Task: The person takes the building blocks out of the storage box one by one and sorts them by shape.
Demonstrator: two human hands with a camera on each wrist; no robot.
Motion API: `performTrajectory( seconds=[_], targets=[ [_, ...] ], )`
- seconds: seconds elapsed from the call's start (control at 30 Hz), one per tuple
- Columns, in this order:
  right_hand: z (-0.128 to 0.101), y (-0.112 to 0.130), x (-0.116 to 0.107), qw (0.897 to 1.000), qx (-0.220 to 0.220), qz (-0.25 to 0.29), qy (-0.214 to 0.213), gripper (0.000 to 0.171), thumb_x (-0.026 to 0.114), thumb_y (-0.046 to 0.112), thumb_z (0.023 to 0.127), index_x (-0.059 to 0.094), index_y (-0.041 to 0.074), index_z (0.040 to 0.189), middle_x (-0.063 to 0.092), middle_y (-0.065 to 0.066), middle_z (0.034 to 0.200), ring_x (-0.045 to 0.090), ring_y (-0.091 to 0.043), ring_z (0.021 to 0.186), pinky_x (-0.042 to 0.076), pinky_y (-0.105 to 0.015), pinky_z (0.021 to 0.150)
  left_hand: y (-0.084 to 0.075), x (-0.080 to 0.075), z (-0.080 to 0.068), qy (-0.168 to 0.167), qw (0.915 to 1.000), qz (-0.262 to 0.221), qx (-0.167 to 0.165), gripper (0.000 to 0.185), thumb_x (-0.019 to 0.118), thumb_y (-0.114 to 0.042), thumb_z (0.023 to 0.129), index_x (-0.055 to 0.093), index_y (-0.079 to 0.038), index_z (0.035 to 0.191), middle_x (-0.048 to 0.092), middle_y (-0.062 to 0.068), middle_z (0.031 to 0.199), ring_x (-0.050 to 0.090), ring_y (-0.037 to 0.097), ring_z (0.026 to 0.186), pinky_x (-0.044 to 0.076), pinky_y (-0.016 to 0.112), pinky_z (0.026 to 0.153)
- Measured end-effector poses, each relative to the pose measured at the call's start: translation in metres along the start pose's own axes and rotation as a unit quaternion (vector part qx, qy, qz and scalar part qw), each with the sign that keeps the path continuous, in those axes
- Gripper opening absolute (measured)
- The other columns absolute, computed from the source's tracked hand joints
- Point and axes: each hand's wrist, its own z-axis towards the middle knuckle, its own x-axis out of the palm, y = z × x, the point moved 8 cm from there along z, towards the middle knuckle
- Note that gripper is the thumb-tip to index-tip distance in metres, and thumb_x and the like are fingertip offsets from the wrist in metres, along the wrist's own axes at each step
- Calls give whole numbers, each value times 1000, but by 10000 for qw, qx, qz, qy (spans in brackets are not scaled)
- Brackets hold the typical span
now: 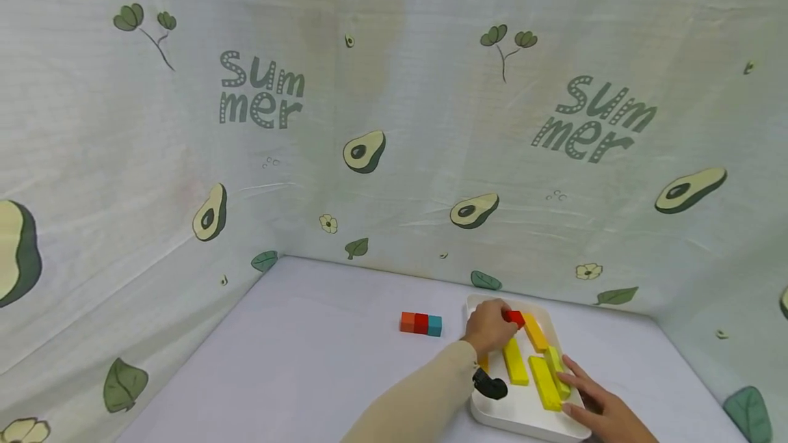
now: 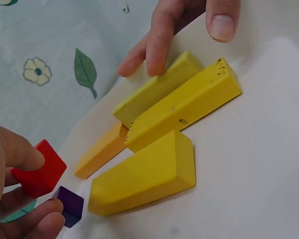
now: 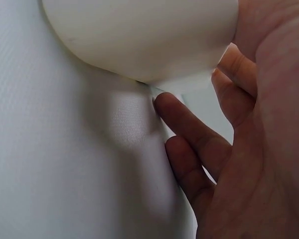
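Observation:
My left hand (image 1: 489, 325) pinches a red cube (image 2: 42, 169) between thumb and fingers over the far part of a white tray (image 1: 523, 410). A purple cube (image 2: 71, 206) is close to its fingertips in the left wrist view. My right hand (image 1: 606, 409) is at the tray's right side, fingers fairly straight. In the left wrist view, its fingertips reach over the rim by a yellow-green block (image 1: 557, 373), and the thumb is above the tray. Two yellow blocks (image 1: 516, 362) and an orange block (image 1: 535, 332) lie in the tray.
Left of the tray, an orange-red cube (image 1: 408, 322), a red cube (image 1: 421, 323) and a teal cube (image 1: 434, 325) stand in a row on the white table (image 1: 295, 361). A printed cloth (image 1: 418, 122) hangs behind and at both sides.

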Motion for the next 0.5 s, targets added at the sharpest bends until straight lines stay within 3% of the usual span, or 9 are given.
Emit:
performTrajectory(
  seconds=[0.2, 0.5],
  targets=[
    [-1, -2, 1, 9999, 91, 73, 17, 72, 67, 55, 90, 53, 12, 146, 18, -17, 163, 29, -53, 140, 45, -60, 99, -6, -17, -7, 21, 9994, 166, 307, 26, 81, -19, 85, 68, -19, 108, 61, -9, 93, 53, 11, 77, 53, 25, 75],
    [-3, -3, 0, 9999, 94, 42, 41, 70, 65, 55, 92, 52, 13, 147, 18, -17, 163, 26, -54, 141, 42, -65, 98, -9, -28, -20, 170, 9973, 377, 603, 28, 78, -22, 86, 65, -23, 111, 61, -11, 98, 53, 9, 80, 52, 24, 73]
  ],
)
